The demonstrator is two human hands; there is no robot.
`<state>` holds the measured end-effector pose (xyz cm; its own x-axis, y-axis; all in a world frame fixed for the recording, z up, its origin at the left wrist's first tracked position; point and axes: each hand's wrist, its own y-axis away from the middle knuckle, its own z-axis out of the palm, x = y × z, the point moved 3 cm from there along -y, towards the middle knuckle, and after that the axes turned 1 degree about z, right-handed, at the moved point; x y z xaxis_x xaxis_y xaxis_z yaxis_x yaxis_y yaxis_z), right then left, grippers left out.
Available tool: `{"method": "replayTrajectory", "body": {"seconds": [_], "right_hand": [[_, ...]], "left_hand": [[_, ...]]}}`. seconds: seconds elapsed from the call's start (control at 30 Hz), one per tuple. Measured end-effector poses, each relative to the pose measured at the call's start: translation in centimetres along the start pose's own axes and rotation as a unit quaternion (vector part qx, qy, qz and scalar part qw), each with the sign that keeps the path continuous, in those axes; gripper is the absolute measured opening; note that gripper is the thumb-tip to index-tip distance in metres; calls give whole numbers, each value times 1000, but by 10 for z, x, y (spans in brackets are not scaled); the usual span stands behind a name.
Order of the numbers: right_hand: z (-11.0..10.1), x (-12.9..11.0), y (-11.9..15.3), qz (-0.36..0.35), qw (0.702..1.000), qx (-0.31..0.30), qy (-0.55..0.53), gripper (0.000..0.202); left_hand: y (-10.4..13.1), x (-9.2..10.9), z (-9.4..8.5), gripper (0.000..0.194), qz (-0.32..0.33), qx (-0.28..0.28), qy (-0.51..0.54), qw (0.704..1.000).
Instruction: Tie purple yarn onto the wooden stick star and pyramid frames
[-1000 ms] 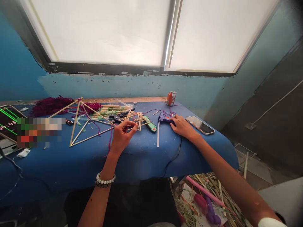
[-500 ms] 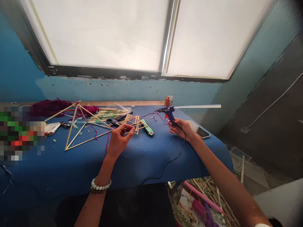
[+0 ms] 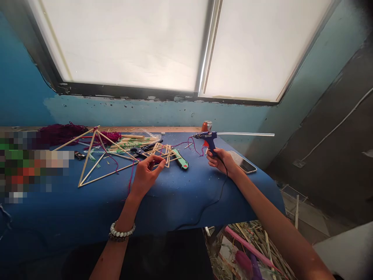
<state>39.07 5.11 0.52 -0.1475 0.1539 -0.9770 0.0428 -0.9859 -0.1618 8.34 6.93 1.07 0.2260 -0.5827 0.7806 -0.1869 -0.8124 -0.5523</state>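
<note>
My right hand (image 3: pixel 222 162) grips the handle of a blue hot glue gun (image 3: pixel 210 140). Its nozzle points left, a long clear glue stick (image 3: pixel 247 134) juts from its back, and its dark cord hangs over the table. My left hand (image 3: pixel 148 173) has thumb and fingers pinched together, palm towards the middle. Just beyond those fingertips is a small frame of thin wooden sticks (image 3: pixel 168 155); whether they hold it I cannot tell. Left of this hand stands a larger pyramid of sticks (image 3: pixel 107 174), tied with purple yarn at its top.
On the blue table (image 3: pixel 163 206) lie a green utility knife (image 3: pixel 183 161), black-handled pliers (image 3: pixel 140 151), a phone (image 3: pixel 246 165), loose sticks (image 3: pixel 132 140) and purple yarn (image 3: pixel 62 134). Behind the glue gun stands an orange can (image 3: pixel 206 126). Below is a heap of scraps (image 3: pixel 247 249).
The glue gun in my right hand has shifted slightly relative to the can behind it. My left hand stays pinched in nearly the same place. The view has moved a little.
</note>
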Motion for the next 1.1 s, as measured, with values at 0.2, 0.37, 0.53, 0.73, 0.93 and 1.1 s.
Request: {"method": "replayTrajectory", "body": {"seconds": [0.2,0.37,0.53,0.73,0.93,1.1], "right_hand": [[-1,4,-2,-11,1000,2,8,16],[1,5,-2,-12,1000,7,21,17],[3,1,1,-15,999,2,33,20],[2,-1,4,-27,997,0,67,17],[-12,2,-3,-80,983,54,159,18],[-29,3,-7,-89,941,62,321,18]], "left_hand": [[2,1,-1,25,-5,-8,2,1000],[2,-3,0,25,-9,-8,3,1000],[1,-2,1,24,-9,-8,3,1000],[1,1,0,24,-3,-4,2,1000],[1,0,-1,24,3,11,1,1000],[1,0,-2,25,-1,12,-1,1000]]}}
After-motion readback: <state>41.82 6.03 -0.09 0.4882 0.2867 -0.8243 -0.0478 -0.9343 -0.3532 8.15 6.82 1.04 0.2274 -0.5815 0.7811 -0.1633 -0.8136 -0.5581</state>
